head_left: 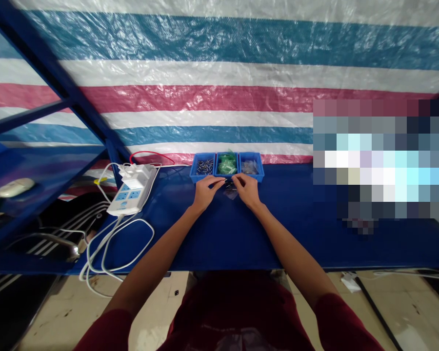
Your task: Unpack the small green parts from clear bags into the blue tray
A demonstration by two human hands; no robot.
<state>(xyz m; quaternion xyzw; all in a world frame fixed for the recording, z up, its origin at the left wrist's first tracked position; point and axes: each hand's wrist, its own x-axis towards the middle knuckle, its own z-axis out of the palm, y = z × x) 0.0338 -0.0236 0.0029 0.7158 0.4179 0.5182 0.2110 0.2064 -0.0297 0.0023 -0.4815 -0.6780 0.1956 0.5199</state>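
Note:
My left hand (205,192) is closed, thumb and index finger pinched together, in front of the blue bins. What it holds is too small to make out. Facing it, my right hand (247,190) also has its fingertips brought together, on something I cannot make out. A small clear plastic bag (230,191) with dark pieces in it lies between and just below the fingertips. Behind my hands stand three joined blue bins: a bin of screws (204,167), a bin of green plastic (227,163) and a bin of small clear bags (249,167).
On the left of the blue table (219,234) lies a white power strip (131,192) with plugs and looped white cables (106,243). Striped plastic sheeting (219,97) hangs behind. A blurred-out area (384,161) covers the right side. A blue metal frame (58,83) rises at left.

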